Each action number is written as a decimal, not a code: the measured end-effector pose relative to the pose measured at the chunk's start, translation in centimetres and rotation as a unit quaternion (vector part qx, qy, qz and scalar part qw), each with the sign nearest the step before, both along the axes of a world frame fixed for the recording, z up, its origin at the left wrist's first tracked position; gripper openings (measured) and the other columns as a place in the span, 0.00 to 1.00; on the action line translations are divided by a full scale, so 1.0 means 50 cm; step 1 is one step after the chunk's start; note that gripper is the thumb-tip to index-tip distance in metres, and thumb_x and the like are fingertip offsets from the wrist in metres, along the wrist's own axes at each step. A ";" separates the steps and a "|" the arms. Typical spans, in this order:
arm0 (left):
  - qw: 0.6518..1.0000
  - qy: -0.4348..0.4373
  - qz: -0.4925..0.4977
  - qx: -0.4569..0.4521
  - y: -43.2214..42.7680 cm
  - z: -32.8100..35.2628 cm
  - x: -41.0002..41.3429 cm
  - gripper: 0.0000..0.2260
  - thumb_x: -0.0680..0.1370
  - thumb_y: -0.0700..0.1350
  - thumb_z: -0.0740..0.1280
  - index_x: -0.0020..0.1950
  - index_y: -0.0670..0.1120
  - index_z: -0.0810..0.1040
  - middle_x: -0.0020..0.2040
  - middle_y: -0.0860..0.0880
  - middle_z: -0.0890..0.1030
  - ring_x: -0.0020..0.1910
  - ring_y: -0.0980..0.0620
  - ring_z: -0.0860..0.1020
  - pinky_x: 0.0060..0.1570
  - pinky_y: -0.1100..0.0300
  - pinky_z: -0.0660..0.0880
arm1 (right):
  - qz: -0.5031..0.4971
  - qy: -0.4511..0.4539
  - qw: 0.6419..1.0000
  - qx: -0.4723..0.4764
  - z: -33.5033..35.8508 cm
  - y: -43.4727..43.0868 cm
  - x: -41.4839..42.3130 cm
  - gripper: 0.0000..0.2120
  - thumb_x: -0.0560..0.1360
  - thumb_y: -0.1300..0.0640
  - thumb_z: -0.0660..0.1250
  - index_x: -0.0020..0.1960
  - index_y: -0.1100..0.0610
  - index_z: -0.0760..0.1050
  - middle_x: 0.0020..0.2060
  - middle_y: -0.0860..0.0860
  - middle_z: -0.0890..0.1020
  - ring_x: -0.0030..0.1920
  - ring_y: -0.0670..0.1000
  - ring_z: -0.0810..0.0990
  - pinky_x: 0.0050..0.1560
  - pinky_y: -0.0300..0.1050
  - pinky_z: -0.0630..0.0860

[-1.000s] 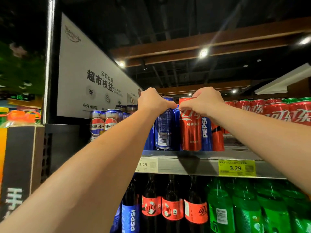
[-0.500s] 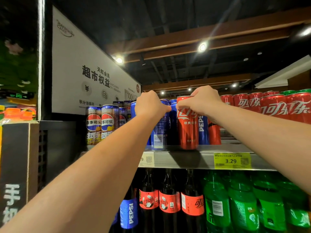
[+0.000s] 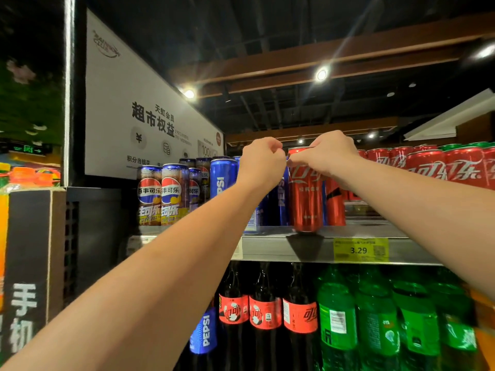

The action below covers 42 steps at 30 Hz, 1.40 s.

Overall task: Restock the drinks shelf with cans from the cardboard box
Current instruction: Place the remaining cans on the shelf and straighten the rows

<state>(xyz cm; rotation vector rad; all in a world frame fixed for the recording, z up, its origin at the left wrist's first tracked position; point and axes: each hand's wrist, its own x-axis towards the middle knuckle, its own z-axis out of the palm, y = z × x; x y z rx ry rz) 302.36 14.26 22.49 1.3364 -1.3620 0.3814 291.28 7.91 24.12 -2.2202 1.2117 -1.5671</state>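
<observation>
Across the middle of the frame, the drinks shelf (image 3: 267,250), with a row of red cans (image 3: 460,168) at right, labels forward, likely for buyers to read. At the front edge, centre: red can (image 3: 306,194), long axis vertical, top up, base on the shelf. Just left, mostly hidden: blue can (image 3: 281,200), also upright. Clamped over the red can's rim from above, right hand (image 3: 328,155), probably to line it up. Curled beside it, left hand (image 3: 261,160); cannot tell whether gripping anything.
</observation>
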 end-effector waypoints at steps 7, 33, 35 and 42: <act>0.949 0.248 -0.180 0.080 -0.052 -0.012 -0.080 0.14 0.77 0.53 0.52 0.40 0.49 0.73 0.47 0.47 0.78 0.48 0.46 0.76 0.58 0.44 0.74 | -0.042 -0.023 0.999 0.009 -0.001 -0.017 -0.078 0.25 0.65 0.41 0.75 0.51 0.60 0.79 0.46 0.53 0.82 0.45 0.52 0.79 0.39 0.44 0.75; 0.851 0.273 -0.409 0.183 -0.182 -0.041 -0.314 0.34 0.78 0.68 0.44 0.69 0.46 0.71 0.61 0.46 0.77 0.53 0.51 0.72 0.67 0.45 0.64 | -0.166 -0.056 0.984 0.031 -0.022 -0.089 -0.312 0.30 0.66 0.41 0.75 0.60 0.58 0.75 0.50 0.54 0.81 0.47 0.53 0.80 0.46 0.46 0.77; 0.846 0.273 -0.422 0.181 -0.186 -0.045 -0.325 0.34 0.78 0.68 0.44 0.68 0.46 0.72 0.63 0.44 0.76 0.50 0.51 0.73 0.67 0.42 0.67 | -0.174 -0.049 0.983 0.033 -0.024 -0.090 -0.321 0.31 0.67 0.39 0.74 0.62 0.57 0.74 0.50 0.55 0.81 0.45 0.53 0.79 0.44 0.45 0.73; 0.837 0.293 -0.423 0.186 -0.189 -0.073 -0.327 0.33 0.79 0.67 0.45 0.62 0.45 0.76 0.63 0.44 0.76 0.62 0.45 0.73 0.67 0.44 0.64 | -0.078 -0.133 0.987 0.049 -0.077 -0.100 -0.337 0.31 0.70 0.36 0.69 0.65 0.55 0.72 0.55 0.51 0.80 0.51 0.52 0.79 0.47 0.46 0.74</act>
